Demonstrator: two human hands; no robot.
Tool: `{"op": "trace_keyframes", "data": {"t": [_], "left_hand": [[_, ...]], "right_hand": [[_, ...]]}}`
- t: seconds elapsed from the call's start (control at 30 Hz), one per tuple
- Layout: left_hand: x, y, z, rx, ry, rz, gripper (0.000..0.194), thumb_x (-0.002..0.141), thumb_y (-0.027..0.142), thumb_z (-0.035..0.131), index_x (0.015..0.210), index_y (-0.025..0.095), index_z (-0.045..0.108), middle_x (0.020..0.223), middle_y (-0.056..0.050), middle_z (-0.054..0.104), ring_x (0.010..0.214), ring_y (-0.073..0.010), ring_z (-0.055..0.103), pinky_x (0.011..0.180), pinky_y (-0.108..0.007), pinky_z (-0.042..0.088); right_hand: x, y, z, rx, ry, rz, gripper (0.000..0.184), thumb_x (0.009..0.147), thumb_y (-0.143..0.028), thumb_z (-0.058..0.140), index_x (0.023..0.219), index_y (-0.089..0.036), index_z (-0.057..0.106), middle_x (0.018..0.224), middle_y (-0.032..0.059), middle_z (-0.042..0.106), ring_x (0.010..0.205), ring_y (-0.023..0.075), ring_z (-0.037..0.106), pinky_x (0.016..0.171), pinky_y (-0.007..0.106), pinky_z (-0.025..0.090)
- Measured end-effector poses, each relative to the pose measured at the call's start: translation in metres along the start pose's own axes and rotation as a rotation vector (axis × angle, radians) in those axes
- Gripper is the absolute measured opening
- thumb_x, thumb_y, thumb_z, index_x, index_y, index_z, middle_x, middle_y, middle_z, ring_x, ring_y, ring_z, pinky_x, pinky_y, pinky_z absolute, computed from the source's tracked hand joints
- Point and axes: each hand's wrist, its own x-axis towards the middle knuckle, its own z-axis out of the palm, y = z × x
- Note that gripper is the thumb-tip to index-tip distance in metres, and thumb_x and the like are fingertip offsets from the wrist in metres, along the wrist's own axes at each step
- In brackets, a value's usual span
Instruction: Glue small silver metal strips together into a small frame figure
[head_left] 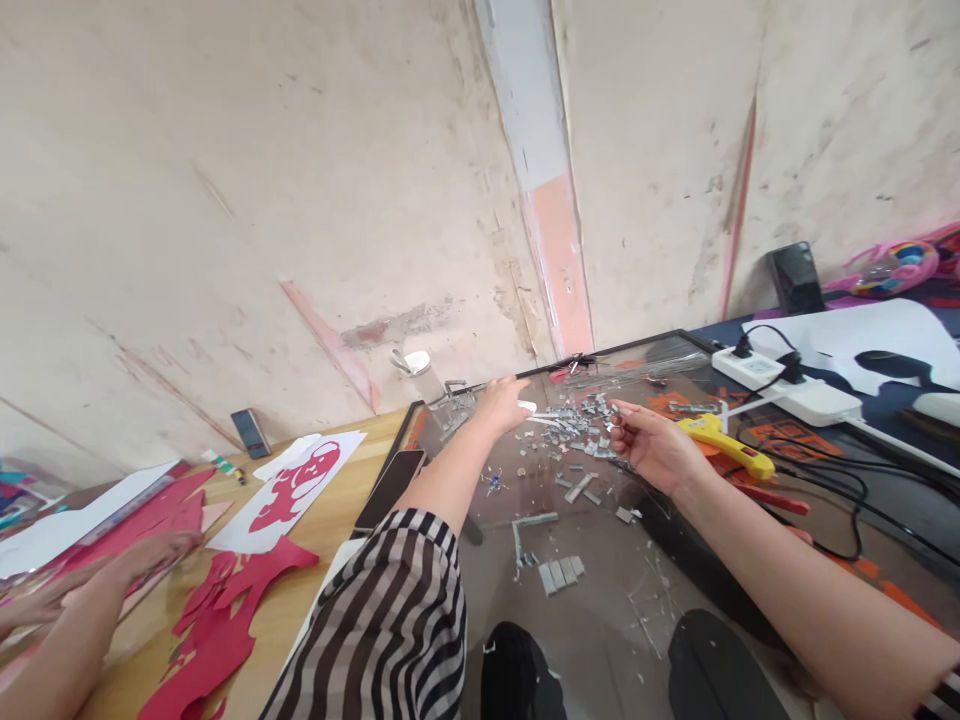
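My left hand [501, 404] reaches over the dark, glossy tabletop at the near-left edge of a pile of small grey strips and pieces [574, 425]. Its fingers are stretched and partly apart, and a small white item [528, 408] shows beside the fingertips; I cannot tell whether they touch it. On the pile's right side is my right hand [654, 446], palm partly up, with thumb and fingertips pinched together. Whatever is in that pinch is too small to make out. Nearer to me lie flat grey pieces set side by side [561, 575] and an L-shaped grey strip [534, 520].
A yellow glue gun [726, 445] and a white power strip [787, 388] with black cables lie at right. A lidded cup [424, 376] stands by the wall, a dark phone [390, 488] at left. Another person's hands [112, 575] work near red paper cuttings [225, 630].
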Motion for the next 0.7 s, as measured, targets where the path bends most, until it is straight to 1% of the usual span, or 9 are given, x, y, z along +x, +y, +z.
{"op": "trace_keyframes", "data": {"t": [0.07, 0.17, 0.23, 0.3, 0.37, 0.43, 0.5, 0.57, 0.7], "left_hand": [[0.000, -0.005, -0.001, 0.006, -0.019, -0.008, 0.033, 0.067, 0.017, 0.070, 0.099, 0.023, 0.071, 0.107, -0.006, 0.069, 0.102, -0.0240, 0.059, 0.087, -0.029, 0.043], [-0.003, -0.008, -0.003, 0.014, -0.012, -0.047, 0.013, 0.076, 0.021, 0.061, 0.080, 0.021, 0.073, 0.080, -0.005, 0.072, 0.080, -0.0213, 0.065, 0.074, -0.028, 0.046], [-0.007, -0.007, -0.003, 0.022, 0.009, -0.078, 0.013, 0.075, 0.029, 0.064, 0.066, 0.021, 0.071, 0.070, -0.005, 0.070, 0.075, -0.0223, 0.064, 0.071, -0.030, 0.046], [-0.011, -0.007, -0.003, 0.027, 0.031, -0.088, 0.020, 0.071, 0.035, 0.067, 0.057, 0.020, 0.067, 0.075, -0.007, 0.070, 0.083, -0.0253, 0.063, 0.076, -0.033, 0.046], [-0.015, -0.008, -0.002, 0.020, 0.036, -0.076, 0.018, 0.066, 0.033, 0.072, 0.054, 0.020, 0.066, 0.096, -0.009, 0.070, 0.103, -0.0292, 0.058, 0.086, -0.035, 0.042], [-0.017, -0.010, 0.000, -0.008, 0.015, -0.056, 0.010, 0.056, 0.025, 0.078, 0.062, 0.021, 0.070, 0.117, -0.008, 0.064, 0.116, -0.0311, 0.049, 0.094, -0.036, 0.039], [-0.017, -0.013, 0.002, -0.053, -0.019, -0.046, 0.024, 0.053, 0.020, 0.078, 0.076, 0.023, 0.074, 0.120, -0.007, 0.063, 0.114, -0.0286, 0.052, 0.093, -0.033, 0.040], [-0.016, -0.014, 0.003, -0.103, -0.045, -0.058, 0.021, 0.060, 0.020, 0.073, 0.081, 0.022, 0.074, 0.102, -0.007, 0.070, 0.096, -0.0236, 0.061, 0.084, -0.029, 0.044], [-0.013, -0.012, 0.002, -0.185, -0.041, -0.129, 0.009, 0.067, 0.026, 0.067, 0.061, 0.019, 0.070, 0.059, -0.003, 0.067, 0.063, -0.0182, 0.061, 0.065, -0.027, 0.045]], "right_hand": [[0.000, 0.000, 0.000, -0.008, -0.004, -0.005, 0.016, 0.069, -0.014, 0.066, 0.084, -0.020, 0.066, 0.063, -0.0019, 0.059, 0.052, 0.0097, 0.053, 0.044, 0.020, 0.044], [0.000, 0.001, 0.000, -0.028, -0.013, -0.008, 0.015, 0.069, -0.016, 0.066, 0.084, -0.021, 0.066, 0.063, -0.0017, 0.059, 0.052, 0.0103, 0.053, 0.044, 0.021, 0.045], [0.000, 0.002, 0.000, -0.040, -0.020, -0.008, 0.015, 0.069, -0.017, 0.066, 0.084, -0.021, 0.067, 0.063, -0.0016, 0.059, 0.052, 0.0106, 0.052, 0.043, 0.022, 0.044], [0.000, 0.004, 0.000, -0.046, -0.025, -0.009, 0.015, 0.069, -0.017, 0.066, 0.084, -0.020, 0.067, 0.064, -0.0015, 0.059, 0.052, 0.0106, 0.052, 0.043, 0.022, 0.044], [0.000, 0.004, 0.000, -0.047, -0.026, -0.009, 0.015, 0.069, -0.017, 0.067, 0.084, -0.020, 0.067, 0.064, -0.0015, 0.059, 0.052, 0.0103, 0.052, 0.043, 0.022, 0.044], [0.000, 0.005, 0.000, -0.044, -0.026, -0.006, 0.016, 0.068, -0.017, 0.067, 0.084, -0.020, 0.067, 0.064, -0.0018, 0.059, 0.052, 0.0097, 0.052, 0.044, 0.021, 0.044], [0.000, 0.005, 0.000, -0.040, -0.030, -0.001, 0.017, 0.068, -0.016, 0.068, 0.084, -0.020, 0.067, 0.064, -0.0019, 0.059, 0.052, 0.0094, 0.051, 0.044, 0.021, 0.043], [0.000, 0.004, 0.000, -0.039, -0.039, 0.005, 0.017, 0.068, -0.017, 0.068, 0.084, -0.020, 0.067, 0.064, -0.0018, 0.059, 0.052, 0.0098, 0.052, 0.044, 0.022, 0.043], [-0.001, 0.005, 0.001, -0.037, -0.051, 0.023, 0.016, 0.068, -0.018, 0.068, 0.083, -0.020, 0.067, 0.063, -0.0022, 0.058, 0.053, 0.0102, 0.052, 0.045, 0.022, 0.043]]}}
